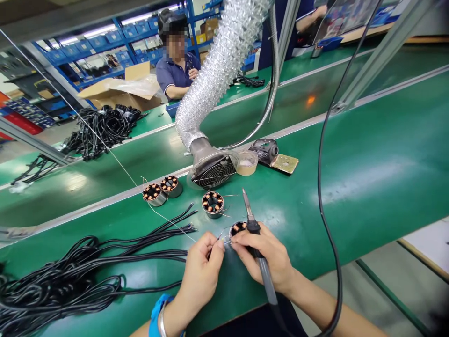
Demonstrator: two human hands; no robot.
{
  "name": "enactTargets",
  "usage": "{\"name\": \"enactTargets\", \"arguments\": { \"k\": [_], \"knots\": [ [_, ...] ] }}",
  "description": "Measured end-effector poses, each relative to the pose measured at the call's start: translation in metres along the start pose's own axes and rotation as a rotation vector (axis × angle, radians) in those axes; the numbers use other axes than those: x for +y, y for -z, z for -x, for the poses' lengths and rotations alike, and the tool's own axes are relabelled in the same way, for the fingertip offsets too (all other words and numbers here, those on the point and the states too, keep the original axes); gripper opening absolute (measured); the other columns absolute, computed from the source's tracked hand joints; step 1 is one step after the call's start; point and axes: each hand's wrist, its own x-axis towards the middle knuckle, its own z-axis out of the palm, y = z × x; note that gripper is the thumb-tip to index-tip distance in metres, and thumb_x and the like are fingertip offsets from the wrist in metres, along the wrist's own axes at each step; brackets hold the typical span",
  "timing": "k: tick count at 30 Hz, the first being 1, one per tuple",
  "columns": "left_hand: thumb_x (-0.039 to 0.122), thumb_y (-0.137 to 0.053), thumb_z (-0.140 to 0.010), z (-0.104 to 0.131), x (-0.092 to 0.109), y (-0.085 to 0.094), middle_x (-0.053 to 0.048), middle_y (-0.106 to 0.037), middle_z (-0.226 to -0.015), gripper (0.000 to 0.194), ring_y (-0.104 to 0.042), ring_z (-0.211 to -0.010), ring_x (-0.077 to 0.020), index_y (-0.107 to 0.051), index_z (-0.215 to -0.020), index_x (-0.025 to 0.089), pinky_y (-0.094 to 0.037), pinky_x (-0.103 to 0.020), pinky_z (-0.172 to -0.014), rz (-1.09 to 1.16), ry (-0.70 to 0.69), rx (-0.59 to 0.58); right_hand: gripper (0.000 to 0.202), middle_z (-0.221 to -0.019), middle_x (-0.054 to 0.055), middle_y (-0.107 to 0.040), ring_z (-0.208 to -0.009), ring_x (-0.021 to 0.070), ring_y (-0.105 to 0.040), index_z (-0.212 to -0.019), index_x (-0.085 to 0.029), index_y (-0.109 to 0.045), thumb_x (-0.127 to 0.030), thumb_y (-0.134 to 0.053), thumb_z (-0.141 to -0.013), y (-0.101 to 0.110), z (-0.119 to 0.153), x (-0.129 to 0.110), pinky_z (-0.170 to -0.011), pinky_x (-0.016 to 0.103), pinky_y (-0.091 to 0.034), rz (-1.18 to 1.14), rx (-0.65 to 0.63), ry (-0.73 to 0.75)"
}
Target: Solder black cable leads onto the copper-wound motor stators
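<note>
My right hand (268,255) holds a soldering iron (266,276), its tip pointing up and away, while the thumb and fingertips pinch at the wires of a copper-wound stator (237,228). The stator is partly hidden behind that hand. Just left of it, my left hand (205,267) is closed in a pinch on a thin wire end. A thin solder-like wire (164,214) runs from the upper left down to my left hand. Another stator (212,204) stands beyond my hands with wire ends sticking out to the right.
Black cables (63,276) are heaped at left. Two more stators (154,194) sit by the metal rail. A fume extractor (213,168), tape roll (247,163) and iron stand (266,150) are beyond my hands. The iron's cord (321,187) loops at right. A person (177,70) works across.
</note>
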Motion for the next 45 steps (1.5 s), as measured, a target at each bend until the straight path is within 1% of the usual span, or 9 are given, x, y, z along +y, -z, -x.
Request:
{"name": "enactTargets", "arguments": {
  "k": [4,9,16,22,27,30,35,39,45],
  "knots": [
    [0.041,-0.046,-0.093,0.002,-0.002,-0.001,0.006,-0.033,-0.062,0.033,-0.029,-0.058,-0.011,-0.041,-0.068,0.02,-0.026,-0.024,-0.055,-0.076,-0.024,-0.008,0.034,-0.093,0.007,-0.071,-0.087,0.0228,-0.068,-0.113,-0.019,-0.055,-0.003,-0.059,-0.083,0.006,0.002,-0.001,-0.078,0.041,-0.055,-0.042,-0.023,-0.062],
    [0.039,-0.044,-0.094,0.002,-0.001,-0.002,0.005,-0.034,-0.062,0.032,-0.031,-0.059,-0.0116,-0.04,-0.069,0.02,-0.027,-0.024,-0.056,-0.157,-0.06,-0.003,0.035,-0.093,0.007,-0.07,-0.089,0.0231,-0.066,-0.113,-0.019,-0.056,-0.002,-0.059,-0.082,0.008,0.003,-0.003,-0.078,0.04,-0.055,-0.071,0.01,-0.117],
    [0.041,-0.042,-0.096,0.002,-0.004,-0.002,0.005,-0.035,-0.065,0.032,-0.031,-0.061,-0.012,-0.039,-0.071,0.021,-0.029,-0.024,-0.058,-0.206,-0.094,-0.037,0.029,-0.086,0.006,-0.069,-0.076,0.0204,-0.065,-0.109,-0.019,-0.055,-0.004,-0.056,-0.085,0.006,-0.004,-0.008,-0.072,0.039,-0.053,-0.028,-0.032,-0.084],
    [0.041,-0.041,-0.097,0.001,-0.005,-0.002,0.005,-0.036,-0.065,0.033,-0.033,-0.062,-0.0121,-0.04,-0.071,0.021,-0.029,-0.024,-0.059,-0.173,-0.087,-0.045,0.026,-0.081,0.004,-0.069,-0.064,0.0178,-0.062,-0.105,-0.018,-0.057,-0.002,-0.055,-0.084,0.003,-0.01,-0.007,-0.065,0.035,-0.051,0.03,-0.009,-0.017],
    [0.042,-0.042,-0.096,0.0,-0.002,-0.001,0.005,-0.035,-0.063,0.033,-0.033,-0.06,-0.012,-0.043,-0.072,0.02,-0.028,-0.024,-0.057,-0.177,-0.068,-0.034,0.045,-0.093,0.007,-0.072,-0.081,0.0207,-0.067,-0.125,-0.018,-0.055,0.003,-0.051,-0.085,0.021,-0.002,-0.016,-0.074,0.036,-0.055,-0.044,-0.01,-0.078],
    [0.043,-0.042,-0.095,0.001,-0.002,-0.001,0.005,-0.033,-0.061,0.033,-0.031,-0.058,-0.0118,-0.043,-0.07,0.02,-0.026,-0.024,-0.056,-0.201,-0.059,-0.027,0.052,-0.085,0.005,-0.069,-0.071,0.0191,-0.064,-0.136,-0.018,-0.05,-0.003,-0.05,-0.086,0.041,0.0,-0.031,-0.065,0.033,-0.055,-0.091,-0.013,-0.168],
    [0.043,-0.041,-0.095,0.001,-0.005,-0.001,0.005,-0.032,-0.062,0.034,-0.031,-0.059,-0.012,-0.043,-0.07,0.02,-0.026,-0.025,-0.057,-0.221,-0.059,-0.027,0.037,-0.066,0.003,-0.06,-0.051,0.0154,-0.054,-0.116,-0.018,-0.064,-0.011,-0.049,-0.084,0.06,-0.004,-0.048,-0.044,0.027,-0.043,-0.05,-0.053,-0.262],
    [0.042,-0.04,-0.096,0.001,-0.006,-0.001,0.005,-0.032,-0.063,0.034,-0.031,-0.06,-0.0122,-0.041,-0.07,0.02,-0.026,-0.025,-0.057,-0.244,-0.062,-0.025,0.024,-0.069,0.002,-0.064,-0.05,0.0157,-0.057,-0.102,-0.02,-0.065,-0.013,-0.053,-0.083,0.056,-0.003,-0.047,-0.043,0.027,-0.043,-0.025,0.006,-0.332],
    [0.041,-0.042,-0.094,0.001,-0.002,-0.002,0.005,-0.032,-0.062,0.032,-0.031,-0.059,-0.012,-0.04,-0.069,0.021,-0.026,-0.024,-0.056,-0.24,-0.06,-0.01,0.018,-0.068,0.002,-0.065,-0.049,0.0158,-0.057,-0.096,-0.02,-0.064,-0.015,-0.053,-0.083,0.05,-0.005,-0.045,-0.043,0.027,-0.043,-0.035,0.033,-0.337]
  ]
}}
